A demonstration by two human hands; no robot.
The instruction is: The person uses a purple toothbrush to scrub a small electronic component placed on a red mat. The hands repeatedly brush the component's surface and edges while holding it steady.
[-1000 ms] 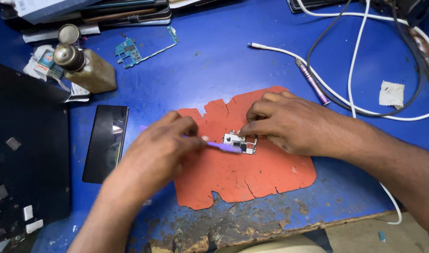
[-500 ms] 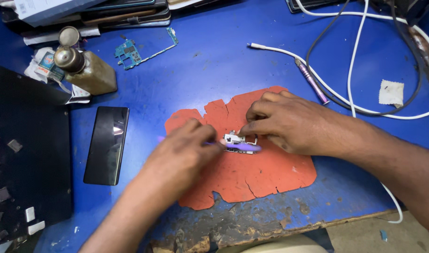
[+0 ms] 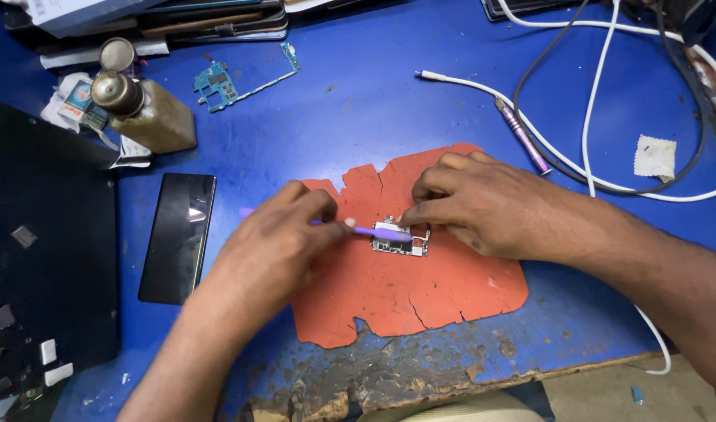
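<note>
Along the near edge, the blue table is worn down to bare, chipped wood, and on it lies a ragged orange mat with a crack near its front. The left hand comes in from the near left, its fingers pinched together on a thin purple tool, whose far end lies across a small circuit board sitting near the middle of the mat. The right hand reaches in from the right and rests on the mat; its fingers are curled together with the fingertips pressed on the board's far right edge, pinning it in place. To the left of the mat, a black phone lies flat on the table, and beyond it, at the left edge, sits a black box with small grey and white pieces on it. Farther back on the left stands a brownish bottle with a metal cap, and just to the right of it is a bare teal circuit board. On the far right, a pink pen-like tool lies among white cables and a dark cable, near a small white scrap of cloth or paper.
</note>
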